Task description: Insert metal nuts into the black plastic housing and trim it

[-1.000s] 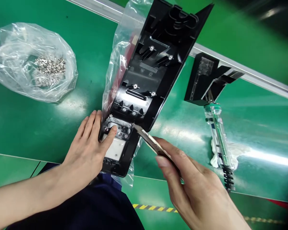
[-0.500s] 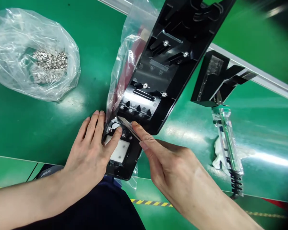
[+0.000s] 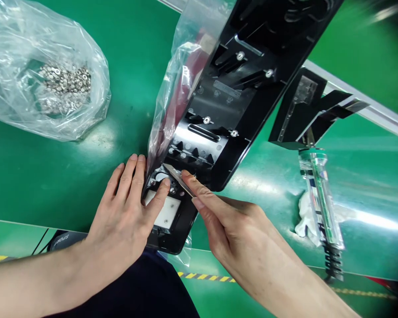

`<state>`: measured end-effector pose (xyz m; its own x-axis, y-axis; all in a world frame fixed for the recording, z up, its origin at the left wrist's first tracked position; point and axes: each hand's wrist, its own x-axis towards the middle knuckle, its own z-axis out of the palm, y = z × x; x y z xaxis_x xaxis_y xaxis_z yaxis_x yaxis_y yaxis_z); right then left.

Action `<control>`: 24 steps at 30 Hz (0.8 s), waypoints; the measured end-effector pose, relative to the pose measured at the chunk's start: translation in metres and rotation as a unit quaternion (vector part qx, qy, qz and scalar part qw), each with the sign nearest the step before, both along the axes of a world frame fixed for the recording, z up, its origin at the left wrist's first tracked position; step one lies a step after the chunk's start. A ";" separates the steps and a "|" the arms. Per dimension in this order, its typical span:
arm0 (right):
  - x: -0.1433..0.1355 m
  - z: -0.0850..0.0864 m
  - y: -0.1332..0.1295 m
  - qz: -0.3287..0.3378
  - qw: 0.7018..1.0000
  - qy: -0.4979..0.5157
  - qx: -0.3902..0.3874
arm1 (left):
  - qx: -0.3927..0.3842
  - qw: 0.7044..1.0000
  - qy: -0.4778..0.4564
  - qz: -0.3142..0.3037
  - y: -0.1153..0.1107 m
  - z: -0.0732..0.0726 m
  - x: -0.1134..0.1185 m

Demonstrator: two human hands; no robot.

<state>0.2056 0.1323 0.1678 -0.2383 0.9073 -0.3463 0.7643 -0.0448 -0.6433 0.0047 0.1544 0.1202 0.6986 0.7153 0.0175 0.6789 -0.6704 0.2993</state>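
Note:
A long black plastic housing (image 3: 225,106) with ribs and metal inserts slants across the bench. At its near end lies a black section (image 3: 181,229) carrying a white rectangular block (image 3: 167,213). My left hand (image 3: 128,203) is open, fingers stretched along the section's left edge and thumb resting on it above the block. My right hand (image 3: 232,221) pinches a thin, pointed metal blade (image 3: 177,176), forefinger laid along it. The blade's tip is at the small fittings beside my left thumb; whether it touches them I cannot tell. A clear plastic bag (image 3: 167,101) lies along the housing's left side.
A clear bag of small metal nuts (image 3: 66,84) lies at the left on the green bench (image 3: 126,115). To the right, a soldering iron (image 3: 321,198) sits in a black holder (image 3: 295,110), beside a crumpled white cloth (image 3: 307,218). The bench's near edge runs below my hands.
The view has shifted slightly, so the housing and soldering iron appear a little further right. Both hands keep nearly the same pose, with the blade at the same spot.

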 end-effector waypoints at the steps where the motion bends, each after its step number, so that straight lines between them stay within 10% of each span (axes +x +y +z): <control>1: 0.001 0.000 0.000 0.015 1.000 -0.013 0.005 | 0.000 1.000 0.003 0.002 0.000 0.000 0.000; 24: 0.000 -0.003 0.005 0.002 0.997 0.077 0.025 | 0.000 1.000 0.007 -0.004 0.000 0.001 0.001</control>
<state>0.2058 0.1377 0.1645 -0.2897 0.9210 -0.2603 0.6562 -0.0069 -0.7546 0.0056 0.1547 0.1211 0.7048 0.7094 0.0085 0.6772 -0.6762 0.2901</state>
